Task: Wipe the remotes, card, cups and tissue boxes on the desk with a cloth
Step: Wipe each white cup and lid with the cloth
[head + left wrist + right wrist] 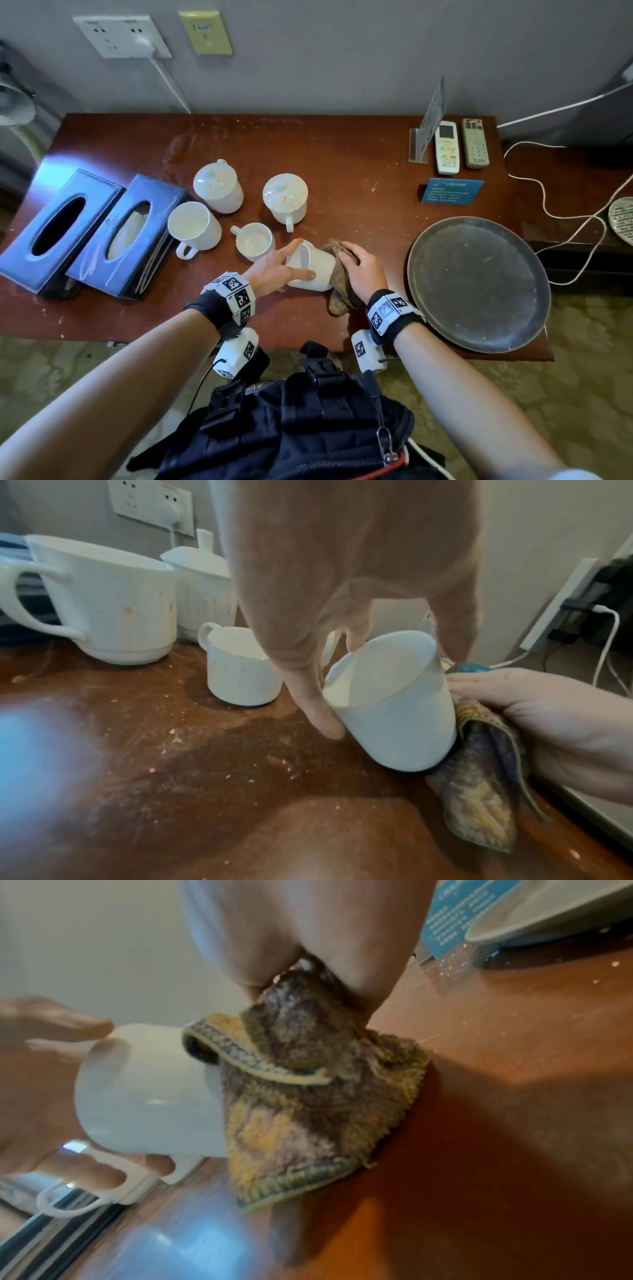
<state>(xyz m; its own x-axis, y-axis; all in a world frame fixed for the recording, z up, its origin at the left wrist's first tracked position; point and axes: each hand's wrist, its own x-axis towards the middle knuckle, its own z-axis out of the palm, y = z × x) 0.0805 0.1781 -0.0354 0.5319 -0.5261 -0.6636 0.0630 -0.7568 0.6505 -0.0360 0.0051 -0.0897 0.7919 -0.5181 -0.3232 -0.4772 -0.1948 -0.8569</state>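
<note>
My left hand (301, 258) grips a plain white cup (310, 267), tilted on its side just above the brown desk (342, 171), thumb on the near wall and fingers on the far rim. My right hand (352, 260) holds a yellow-brown cloth (339, 277) bunched against the cup's base; in the right wrist view the cloth (308, 1096) covers that base and hangs to the desk. Two open cups (195, 226) (255, 241) and two lidded, orange-stained cups (217, 186) (286, 198) stand to the left. Two tissue boxes (58, 226) (126, 236) lie far left.
Two remotes (447, 147) (475, 144), an upright card stand (428, 126) and a blue card (452, 191) sit at the back right. A round dark tray (479, 284) lies right of my right hand. White cables (561, 212) trail beyond the desk's right edge.
</note>
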